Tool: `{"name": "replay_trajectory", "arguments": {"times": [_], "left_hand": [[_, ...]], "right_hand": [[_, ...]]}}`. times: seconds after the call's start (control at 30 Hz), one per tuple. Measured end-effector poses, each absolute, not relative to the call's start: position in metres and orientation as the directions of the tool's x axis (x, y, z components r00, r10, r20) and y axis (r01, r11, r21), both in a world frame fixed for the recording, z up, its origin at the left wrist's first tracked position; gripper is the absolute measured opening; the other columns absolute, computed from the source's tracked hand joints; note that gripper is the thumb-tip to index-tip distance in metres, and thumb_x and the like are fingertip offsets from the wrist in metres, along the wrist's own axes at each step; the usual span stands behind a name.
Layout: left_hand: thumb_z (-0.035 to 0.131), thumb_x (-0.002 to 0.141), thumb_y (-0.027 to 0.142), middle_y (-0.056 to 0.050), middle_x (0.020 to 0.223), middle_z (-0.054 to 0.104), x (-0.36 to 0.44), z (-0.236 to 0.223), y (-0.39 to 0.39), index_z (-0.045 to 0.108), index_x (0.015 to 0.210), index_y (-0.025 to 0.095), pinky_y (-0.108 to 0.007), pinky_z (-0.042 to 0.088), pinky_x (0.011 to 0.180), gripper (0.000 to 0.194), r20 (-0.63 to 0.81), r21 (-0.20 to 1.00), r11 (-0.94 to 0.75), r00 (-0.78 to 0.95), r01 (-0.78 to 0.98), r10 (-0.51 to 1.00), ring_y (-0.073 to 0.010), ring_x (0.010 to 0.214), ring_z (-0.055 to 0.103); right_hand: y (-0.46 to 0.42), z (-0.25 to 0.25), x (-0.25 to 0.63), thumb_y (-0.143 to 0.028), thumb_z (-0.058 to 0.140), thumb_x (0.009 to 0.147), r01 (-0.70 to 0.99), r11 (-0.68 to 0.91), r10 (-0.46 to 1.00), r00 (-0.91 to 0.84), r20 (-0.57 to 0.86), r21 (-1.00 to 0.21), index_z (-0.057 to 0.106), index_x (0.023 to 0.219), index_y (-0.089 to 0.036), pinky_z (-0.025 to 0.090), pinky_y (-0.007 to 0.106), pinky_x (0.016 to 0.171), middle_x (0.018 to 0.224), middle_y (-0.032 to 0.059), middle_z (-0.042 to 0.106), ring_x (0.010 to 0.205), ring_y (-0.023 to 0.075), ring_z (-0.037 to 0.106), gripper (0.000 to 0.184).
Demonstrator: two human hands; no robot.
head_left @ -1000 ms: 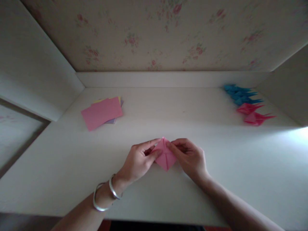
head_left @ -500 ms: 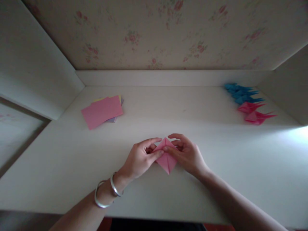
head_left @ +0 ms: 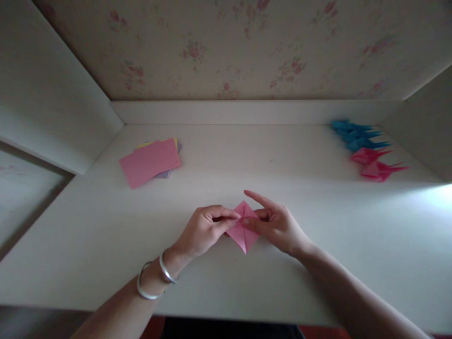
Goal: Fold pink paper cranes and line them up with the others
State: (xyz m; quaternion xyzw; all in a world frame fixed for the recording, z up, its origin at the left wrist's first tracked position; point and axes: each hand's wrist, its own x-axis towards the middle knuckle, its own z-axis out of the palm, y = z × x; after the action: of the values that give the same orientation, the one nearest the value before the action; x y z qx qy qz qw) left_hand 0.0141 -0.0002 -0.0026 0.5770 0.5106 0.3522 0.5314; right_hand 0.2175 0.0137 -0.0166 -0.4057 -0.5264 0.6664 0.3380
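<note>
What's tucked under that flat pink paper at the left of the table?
Under the flat pink paper, yellow paper peeks out along the far edge and purplish paper along the near edge. The rest is covered, so the number of sheets can't be told.

Floral wallpaper [head_left: 212, 52] in muted beige, scattered with pink-red rose sprigs and dull green leaves, rises behind a broad white desktop [head_left: 219, 160] set into a nook. A plain white backboard [head_left: 261, 112] runs along the foot of the papered wall, meeting the desktop in a straight seam. A white side panel [head_left: 52, 84] closes off the left, with a pale surface [head_left: 24, 193] bearing faint pinkish marks below it; a second panel [head_left: 431, 113], grayer in shadow, stands at right. Bright light [head_left: 443, 200] spills in at the right edge, its source out of frame, fading across the desktop and leaving the upper corners dim.
</note>
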Motion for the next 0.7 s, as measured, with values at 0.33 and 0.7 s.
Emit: {"name": "replay_trajectory", "arguments": {"times": [0.33,0.7], "left_hand": [[0.066,0.088,0.030,-0.004,0.099,0.078,0.008,0.003,0.004,0.078,0.098,0.020,-0.026,0.052,0.079,0.018,-0.105,0.948,0.027,0.229,0.318,0.968,-0.0185,0.088,0.070],[0.055,0.087,0.019,-0.007,0.100,0.076,0.005,0.005,0.000,0.076,0.101,0.017,-0.026,0.057,0.062,0.026,-0.102,0.988,0.079,0.173,0.133,0.980,-0.0200,0.081,0.069]], "right_hand": [[0.018,-0.012,0.221,-0.029,0.074,0.082,-0.159,-0.399,0.802,-0.539,-0.259,-0.903,0.041,0.144,-0.013,0.048,0.025,0.066,0.081,0.0034,0.072,0.070,0.0124,0.063,0.072],[0.018,0.001,0.229,-0.016,0.075,0.078,-0.273,-0.538,0.785,-0.508,-0.356,-0.797,0.028,0.153,-0.027,0.059,0.028,0.072,0.101,0.0060,0.074,0.077,0.0141,0.070,0.089]]}}
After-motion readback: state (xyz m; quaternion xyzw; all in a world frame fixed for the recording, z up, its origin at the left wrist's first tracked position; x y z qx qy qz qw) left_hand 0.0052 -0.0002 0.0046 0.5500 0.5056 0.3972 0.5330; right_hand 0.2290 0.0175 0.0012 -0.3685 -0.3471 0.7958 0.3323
